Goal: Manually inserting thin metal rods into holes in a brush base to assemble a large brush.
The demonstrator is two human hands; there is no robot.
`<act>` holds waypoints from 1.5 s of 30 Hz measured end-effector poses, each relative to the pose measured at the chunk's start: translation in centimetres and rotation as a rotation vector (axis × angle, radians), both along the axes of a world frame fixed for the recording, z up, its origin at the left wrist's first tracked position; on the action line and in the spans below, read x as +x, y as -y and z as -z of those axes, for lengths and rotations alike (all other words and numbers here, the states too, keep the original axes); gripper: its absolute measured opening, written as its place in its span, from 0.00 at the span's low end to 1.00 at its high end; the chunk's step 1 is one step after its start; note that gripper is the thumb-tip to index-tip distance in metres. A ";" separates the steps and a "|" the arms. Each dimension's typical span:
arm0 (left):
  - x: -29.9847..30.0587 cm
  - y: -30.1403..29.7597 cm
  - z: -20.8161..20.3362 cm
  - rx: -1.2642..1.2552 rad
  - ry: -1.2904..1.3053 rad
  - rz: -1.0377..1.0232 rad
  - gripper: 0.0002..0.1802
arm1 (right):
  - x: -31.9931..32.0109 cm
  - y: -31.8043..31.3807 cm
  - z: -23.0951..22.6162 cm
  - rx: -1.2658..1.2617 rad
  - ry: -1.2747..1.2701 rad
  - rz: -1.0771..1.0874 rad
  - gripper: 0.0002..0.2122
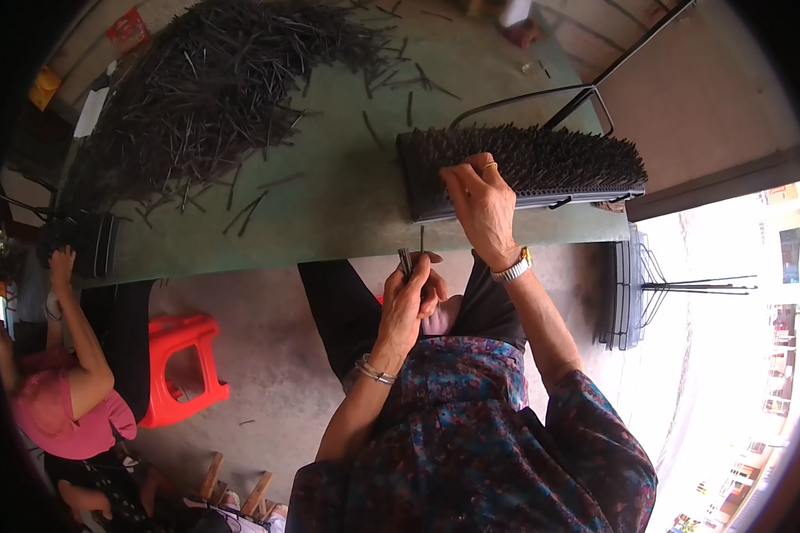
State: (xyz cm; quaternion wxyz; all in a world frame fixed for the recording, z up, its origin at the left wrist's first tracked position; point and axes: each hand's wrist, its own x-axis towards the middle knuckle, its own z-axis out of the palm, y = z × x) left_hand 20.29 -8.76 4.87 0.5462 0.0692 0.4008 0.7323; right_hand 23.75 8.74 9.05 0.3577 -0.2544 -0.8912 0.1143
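Observation:
My left hand [411,298] is closed around a few thin dark strips [406,260], just off the table's front edge. One strip stands up apart from the others between its fingertips. My right hand [482,200] is pinched at the left front part of a long black rack [524,201], over its front edge. Whatever sits between those fingertips is hidden. Many short dark strips [560,153] stand upright, packed closely along the rack. A thin bent metal frame [524,92] rises behind it.
A large heap of loose dark strips [204,98] covers the left of the green table [329,204]. A person in pink [71,400] works at another dark block [93,244] on the left. Below are a red stool [182,369] and, on the right, stacked racks [625,293] with protruding rods.

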 end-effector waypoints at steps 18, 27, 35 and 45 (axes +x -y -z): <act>0.2 0.3 -0.1 0.013 0.012 -0.001 0.15 | 0.5 1.4 0.4 0.121 0.025 0.009 0.11; 0.5 0.0 -0.9 0.080 0.000 0.078 0.16 | 5.0 3.6 -1.7 -0.705 0.132 -0.225 0.07; 1.3 -0.4 -0.2 0.065 0.029 0.091 0.16 | 5.6 3.7 -3.0 -0.839 0.156 -0.208 0.07; 1.5 -1.0 2.2 -0.065 0.218 -0.064 0.14 | 3.5 0.8 -2.1 -0.259 -0.242 0.055 0.03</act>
